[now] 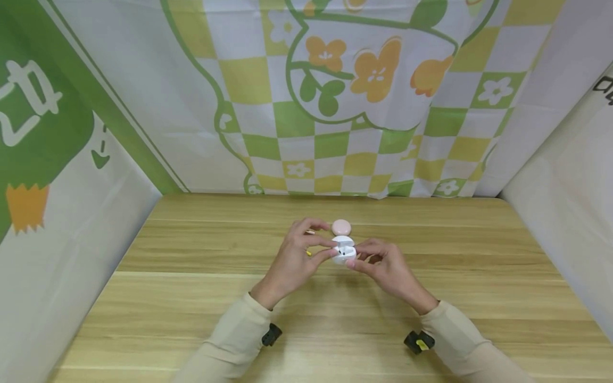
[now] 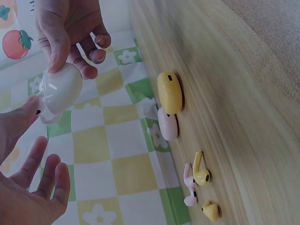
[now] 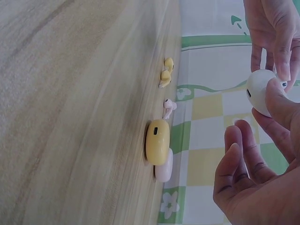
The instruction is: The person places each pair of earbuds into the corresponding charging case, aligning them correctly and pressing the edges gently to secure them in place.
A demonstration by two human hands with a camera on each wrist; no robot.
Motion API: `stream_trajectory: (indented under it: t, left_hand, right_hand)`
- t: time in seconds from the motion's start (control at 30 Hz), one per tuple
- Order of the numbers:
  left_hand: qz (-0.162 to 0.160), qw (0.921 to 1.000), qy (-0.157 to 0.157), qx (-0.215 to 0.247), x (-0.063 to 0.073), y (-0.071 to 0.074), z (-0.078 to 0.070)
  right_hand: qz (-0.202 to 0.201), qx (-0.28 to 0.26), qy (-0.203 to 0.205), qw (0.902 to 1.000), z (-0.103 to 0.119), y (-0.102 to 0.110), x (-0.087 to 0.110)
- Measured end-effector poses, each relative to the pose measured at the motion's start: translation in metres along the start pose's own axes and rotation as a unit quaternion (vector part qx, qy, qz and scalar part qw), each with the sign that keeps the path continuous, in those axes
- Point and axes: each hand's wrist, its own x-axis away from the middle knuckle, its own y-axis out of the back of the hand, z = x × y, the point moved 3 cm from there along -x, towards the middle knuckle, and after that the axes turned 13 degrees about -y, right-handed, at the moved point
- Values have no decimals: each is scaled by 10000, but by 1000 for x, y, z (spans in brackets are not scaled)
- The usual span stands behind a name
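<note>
My right hand (image 1: pixel 390 266) grips a white earbud charging case (image 1: pixel 344 257) between thumb and fingers, its lid raised. In the left wrist view the white case (image 2: pixel 63 89) is held up off the table. My left hand (image 1: pixel 289 260) pinches a white earbud (image 3: pixel 284 85) with thumb and index finger right at the case's opening; its other fingers are spread. The fingers hide most of the earbud. A yellow charging case (image 2: pixel 169 93) stands on the table beside a pink charging case (image 1: pixel 341 227).
On the wooden table (image 1: pixel 201 303), two yellow earbuds (image 2: pixel 201 176) and pink earbuds (image 2: pixel 189 176) lie loose, left of the cases. A patterned cloth (image 1: pixel 335 149) hangs along the table's back edge, with printed panels on both sides.
</note>
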Motion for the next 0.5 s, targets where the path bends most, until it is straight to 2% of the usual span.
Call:
stream_trajectory:
  t: [0.5]
  left_hand:
    - [97, 9999, 39, -47, 0, -3, 2]
  right_hand:
    - [52, -22, -61, 10000, 3, 1, 0]
